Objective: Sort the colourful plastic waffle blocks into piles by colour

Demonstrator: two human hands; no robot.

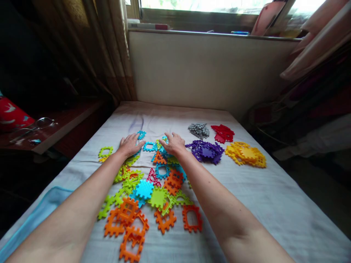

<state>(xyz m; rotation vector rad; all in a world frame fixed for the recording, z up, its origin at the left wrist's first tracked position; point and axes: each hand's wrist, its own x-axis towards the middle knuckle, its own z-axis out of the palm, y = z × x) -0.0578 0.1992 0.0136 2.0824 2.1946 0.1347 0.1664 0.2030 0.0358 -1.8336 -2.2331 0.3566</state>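
Observation:
Plastic interlocking building pieces in mixed colours lie spread between my forearms. My left hand (129, 144) rests palm down with spread fingers at the far left of this spread, beside a blue piece (141, 135). Across from it, my right hand (173, 143) lies over blue and green pieces, fingers apart; its palm side is hidden. Between the hands sits a blue frame piece (149, 146). Nearer me are an orange triangle (159, 158), a red triangle (153, 177), a solid blue square (144, 189), a green square (158, 197) and several orange frames (132, 245).
Sorted piles lie right of my right hand: grey (199, 130), red (223, 133), purple (207, 151) and yellow (246, 154). A white sheet (255, 204) covers the surface, with a blue cloth (41, 208) at left. Glasses (44, 123) rest on a side table; a wall (205, 69) stands behind.

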